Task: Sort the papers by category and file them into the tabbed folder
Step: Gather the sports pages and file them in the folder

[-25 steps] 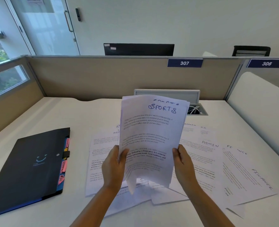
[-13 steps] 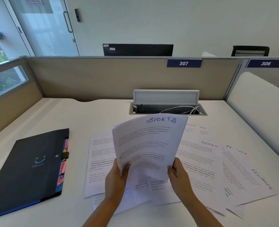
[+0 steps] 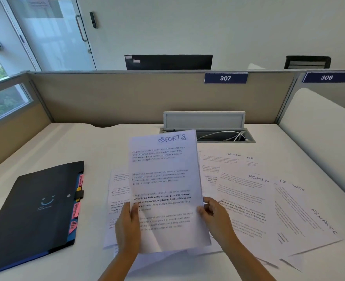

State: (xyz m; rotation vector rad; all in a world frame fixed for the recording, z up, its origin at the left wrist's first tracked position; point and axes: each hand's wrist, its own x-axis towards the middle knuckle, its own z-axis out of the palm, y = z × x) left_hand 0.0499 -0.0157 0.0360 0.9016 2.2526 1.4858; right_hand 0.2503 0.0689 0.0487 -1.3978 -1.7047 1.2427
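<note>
A stack of sheets headed SPORTS (image 3: 163,179) stands nearly upright above the desk. My left hand (image 3: 127,228) grips its lower left edge, thumb on the front. My right hand (image 3: 214,218) holds its lower right edge. Under and around the stack lie loose papers: sheets marked ADMIN (image 3: 246,199), HR (image 3: 250,161) and FINANCE (image 3: 303,216) to the right, and more sheets (image 3: 117,191) to the left. The black tabbed folder (image 3: 33,211) lies closed at the left, with pink and yellow tabs (image 3: 76,209) along its right edge.
An open cable box (image 3: 224,136) with white cables sits in the desk behind the papers. Beige partition walls (image 3: 117,98) bound the white desk (image 3: 70,142) at the back and both sides.
The SPORTS stack was lowered, then raised upright and squared; it now stands straighter and a little left, with both hands lower on its side edges.
</note>
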